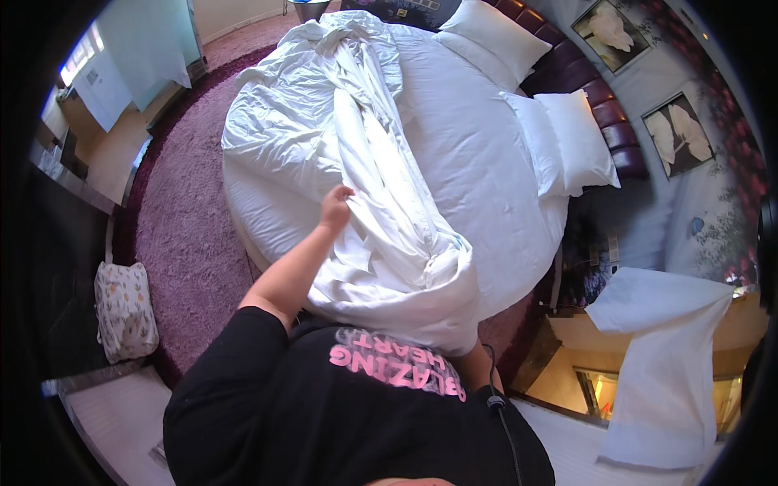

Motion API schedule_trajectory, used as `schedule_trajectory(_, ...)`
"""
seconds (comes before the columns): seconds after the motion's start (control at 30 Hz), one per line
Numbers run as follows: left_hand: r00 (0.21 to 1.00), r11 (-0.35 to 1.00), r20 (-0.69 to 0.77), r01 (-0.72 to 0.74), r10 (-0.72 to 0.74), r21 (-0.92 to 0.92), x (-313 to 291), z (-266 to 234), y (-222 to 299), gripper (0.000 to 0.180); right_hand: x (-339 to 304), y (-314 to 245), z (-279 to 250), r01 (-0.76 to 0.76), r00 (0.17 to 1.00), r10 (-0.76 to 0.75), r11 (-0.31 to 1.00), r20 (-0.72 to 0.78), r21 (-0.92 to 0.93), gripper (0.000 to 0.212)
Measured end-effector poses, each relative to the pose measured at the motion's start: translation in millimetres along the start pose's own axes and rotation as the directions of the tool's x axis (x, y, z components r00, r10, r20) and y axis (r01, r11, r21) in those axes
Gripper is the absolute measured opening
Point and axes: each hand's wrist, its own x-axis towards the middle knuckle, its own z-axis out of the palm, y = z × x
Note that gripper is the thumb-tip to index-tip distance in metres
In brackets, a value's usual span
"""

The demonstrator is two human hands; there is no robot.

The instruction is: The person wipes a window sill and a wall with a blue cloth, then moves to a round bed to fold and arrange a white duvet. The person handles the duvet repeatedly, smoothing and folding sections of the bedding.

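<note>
White rumpled cloth bedding [365, 174] lies in a long heap across the round, white-sheeted bed [490, 227], from the far rim down to our waist; its far left portion spreads wide and looks crinkled, while the rest runs toward us in long folds and bunches up against our black short-sleeved shirt [340, 413] with pink lettering.

Our left hand [335, 209] is at the left edge of the folds, near the middle of the heap's length; its fingers are curled closed on a bit of the cloth, with most of the gathered folds just to their right, the crinkled spread beyond them and the bunched end on our side of them; our right hand is hidden by the near right end of the bunch, only the forearm [485, 368] showing below it, so we cannot tell whether those fingers are open or gripping.

Plump white pillows [579, 138] rest well apart from both hands, beside the dark maroon padded headboard [604, 97]; mauve shaggy carpet [186, 194] curves along the bed's left side; a white fruit-printed fabric bag [127, 312] stands at its outer edge.
</note>
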Motion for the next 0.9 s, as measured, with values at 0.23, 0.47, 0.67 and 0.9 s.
schedule_trajectory(0.23,0.974,0.988,-0.17,-0.142,0.15,0.057,-33,99,209,0.019,-29,73,-53,0.06,0.994,-0.064,0.997,0.084,0.054,0.05)
schedule_trajectory(0.47,0.993,0.945,0.117,0.05,-0.013,-0.324,-165,230,297,0.025,-32,107,-99,0.086,0.984,-0.099,0.992,0.148,0.092,0.053)
schedule_trajectory(0.67,0.956,0.996,0.28,0.089,-0.084,-0.007,-186,259,218,0.018,-56,114,-82,0.068,0.975,-0.09,0.991,0.204,0.114,0.056)
schedule_trajectory(0.9,0.897,0.858,0.292,0.416,-0.333,-0.301,-204,203,192,0.015,-19,82,-48,0.112,0.974,-0.133,0.986,0.184,0.122,0.06)
